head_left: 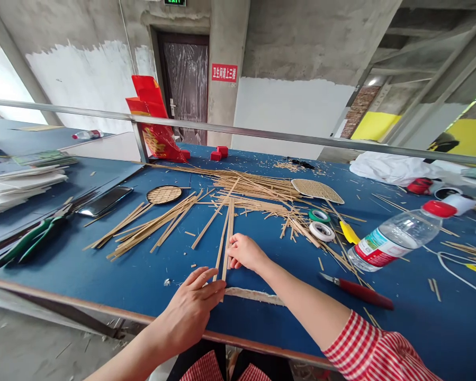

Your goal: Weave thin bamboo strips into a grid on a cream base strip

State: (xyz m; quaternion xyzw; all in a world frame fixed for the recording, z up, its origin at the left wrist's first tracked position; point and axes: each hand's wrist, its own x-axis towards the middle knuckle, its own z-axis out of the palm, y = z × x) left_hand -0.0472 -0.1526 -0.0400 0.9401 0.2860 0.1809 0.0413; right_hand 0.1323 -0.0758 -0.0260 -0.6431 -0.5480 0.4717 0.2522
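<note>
- Left hand (pixel 194 307) near table edge: fingers straight and together, laid flat, tips pressing the near ends of the strips (pixel 226 241). Keep that flat press; looks like it pins the ends so they don't fan out.
- Worn patch (pixel 253 296) in the table (pixel 102 270) cover sits just right of the left fingertips; better to keep strip ends off it, they may snag.
- Right hand (pixel 245 253) a bit further in, fingers curled, tips on the rightmost strip's side. Cannot tell if it pinches or only nudges. Small sideways pushes w/ fingertips seem best for closing the gaps.
- Strips: three or so thin bamboo slats side by side, running away from the person, near centre of table, far ends reaching into the loose pile (pixel 257 190).
- Knife (pixel 359 292) w/ red handle lies right of the forearm; mind the elbow.
- Water bottle (pixel 400 233) on its side, tape rolls (pixel 321 225) beside it, both apart from the work.
- Pliers (pixel 31 241) and phone (pixel 105 201) far left.
- Round woven mat (pixel 164 194) and oval woven mat (pixel 317 190) further back.
</note>
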